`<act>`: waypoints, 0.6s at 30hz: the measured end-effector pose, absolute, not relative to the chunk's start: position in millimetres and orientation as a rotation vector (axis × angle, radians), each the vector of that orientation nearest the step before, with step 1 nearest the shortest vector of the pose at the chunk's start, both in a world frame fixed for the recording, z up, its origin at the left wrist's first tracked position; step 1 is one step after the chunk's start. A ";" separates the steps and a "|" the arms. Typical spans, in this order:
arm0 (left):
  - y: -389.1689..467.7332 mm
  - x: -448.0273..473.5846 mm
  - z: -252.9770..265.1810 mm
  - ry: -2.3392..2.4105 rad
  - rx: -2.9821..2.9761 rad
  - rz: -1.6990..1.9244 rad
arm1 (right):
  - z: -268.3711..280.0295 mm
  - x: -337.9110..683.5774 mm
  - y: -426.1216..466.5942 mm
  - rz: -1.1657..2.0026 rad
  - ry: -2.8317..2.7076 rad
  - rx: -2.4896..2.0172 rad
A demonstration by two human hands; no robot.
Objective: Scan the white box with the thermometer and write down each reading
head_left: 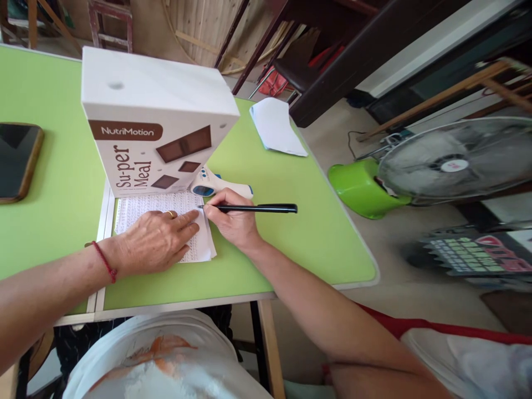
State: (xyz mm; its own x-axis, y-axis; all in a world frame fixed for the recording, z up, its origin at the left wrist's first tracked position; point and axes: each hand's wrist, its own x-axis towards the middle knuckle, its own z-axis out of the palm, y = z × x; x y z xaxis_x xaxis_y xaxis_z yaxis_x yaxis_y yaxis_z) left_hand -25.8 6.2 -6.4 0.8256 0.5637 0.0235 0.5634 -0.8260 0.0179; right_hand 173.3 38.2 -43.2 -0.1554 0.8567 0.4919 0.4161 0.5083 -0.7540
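Observation:
A sheet of paper (203, 249) covered in handwriting lies on the green table, with more sheets under it. My left hand (155, 238) rests flat across it, fingers stretched toward the right edge, a ring on one finger. In my right hand (235, 219) is a black pen (266, 208), pinched near its tip; the tip is at the paper's right side, close to my left fingertips. Just behind the paper stands a white NutriMotion box (162, 94), upright. Beside the box's lower right corner lies a white and blue handheld thermometer (224, 185), partly hidden.
A phone (19, 160) in a brown case lies at the table's left. Folded white papers (278, 126) sit near the back right edge of the green table (307, 244). Beyond that edge stand a fan (453, 160) and a green stool (359, 188).

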 end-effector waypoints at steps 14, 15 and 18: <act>6.2 -25.5 -5.8 0.925 2.984 0.046 | -43.8 172.9 38.6 0.570 -1.741 -1.088; 6.0 -25.7 -5.7 0.923 2.983 0.050 | -43.5 172.9 38.6 0.579 -1.745 -1.088; 5.7 -26.6 -6.6 0.917 2.985 0.076 | -42.6 173.2 38.4 0.606 -1.750 -1.102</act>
State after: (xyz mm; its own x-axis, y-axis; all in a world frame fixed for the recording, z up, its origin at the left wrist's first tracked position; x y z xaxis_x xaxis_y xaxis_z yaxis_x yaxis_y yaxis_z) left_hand -26.6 5.7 -6.6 0.8265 0.5614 0.0410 0.5606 -0.8275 0.0313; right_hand 173.2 38.4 -42.6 -0.1453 0.8789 0.4544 0.4100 0.4714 -0.7808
